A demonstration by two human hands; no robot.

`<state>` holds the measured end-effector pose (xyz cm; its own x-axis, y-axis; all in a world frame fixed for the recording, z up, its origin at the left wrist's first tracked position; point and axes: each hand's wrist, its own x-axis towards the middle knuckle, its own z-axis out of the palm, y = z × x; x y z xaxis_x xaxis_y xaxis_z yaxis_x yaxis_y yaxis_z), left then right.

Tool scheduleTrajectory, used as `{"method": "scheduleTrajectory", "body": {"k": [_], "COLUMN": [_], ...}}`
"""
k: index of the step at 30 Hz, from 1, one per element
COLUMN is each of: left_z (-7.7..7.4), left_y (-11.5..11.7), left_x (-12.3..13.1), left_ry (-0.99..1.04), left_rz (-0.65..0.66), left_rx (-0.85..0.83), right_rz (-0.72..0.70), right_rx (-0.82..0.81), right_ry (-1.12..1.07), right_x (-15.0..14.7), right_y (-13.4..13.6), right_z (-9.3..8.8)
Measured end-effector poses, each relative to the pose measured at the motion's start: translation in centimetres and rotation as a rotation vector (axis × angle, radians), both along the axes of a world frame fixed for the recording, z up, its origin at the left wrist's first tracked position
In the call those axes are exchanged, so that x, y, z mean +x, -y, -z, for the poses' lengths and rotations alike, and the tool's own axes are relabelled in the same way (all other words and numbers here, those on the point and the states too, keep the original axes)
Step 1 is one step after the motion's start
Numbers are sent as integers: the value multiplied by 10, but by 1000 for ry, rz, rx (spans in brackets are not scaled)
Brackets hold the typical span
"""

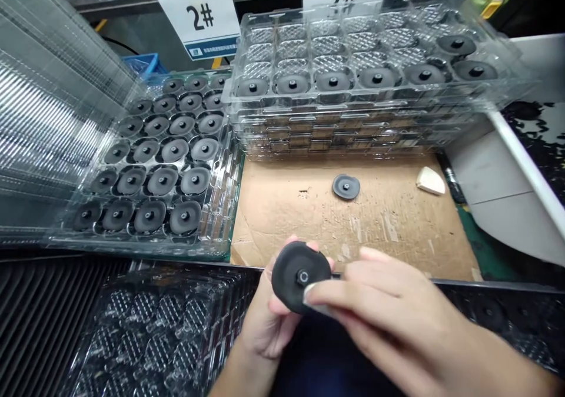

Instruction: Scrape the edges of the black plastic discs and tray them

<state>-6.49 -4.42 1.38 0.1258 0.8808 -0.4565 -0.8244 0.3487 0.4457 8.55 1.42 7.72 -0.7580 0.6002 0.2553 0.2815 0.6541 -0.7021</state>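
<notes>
My left hand (269, 320) holds a black rubber disc with a central metal-tipped stud (296, 276), cupping it upright with the stud facing me. My right hand (388, 308) comes in from the lower right, and its thumb and fingers press against the disc's lower right edge. Just beyond both hands, a matching disc (346, 186) lies flat on a worn cardboard sheet (282, 220). A small off-white wedge of chalk or soap (430, 180) rests near the sheet's right edge.
A clear plastic tray (225, 208) at the left holds rows of black discs. On the right stands a stack of clear trays (335, 129), its top tray (353, 49) holding several discs along the front. Signs marked 2# and 3# stand behind. More clear trays lie at the bottom left.
</notes>
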Motion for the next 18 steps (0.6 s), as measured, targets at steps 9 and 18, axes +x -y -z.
{"method": "scheduleTrajectory", "body": {"k": [9,18], "left_z": [-13,-3], "left_y": [-3,-7], "left_x": [5,12], "left_ry": [135,89], "left_rz": [23,-3], "left_rx": [171,134], "right_rz": [379,549], "right_rx": [13,-463], "right_ry": [-78,30], "right_x": [19,51], "right_y": [-15,12], "right_z": [17,77]}}
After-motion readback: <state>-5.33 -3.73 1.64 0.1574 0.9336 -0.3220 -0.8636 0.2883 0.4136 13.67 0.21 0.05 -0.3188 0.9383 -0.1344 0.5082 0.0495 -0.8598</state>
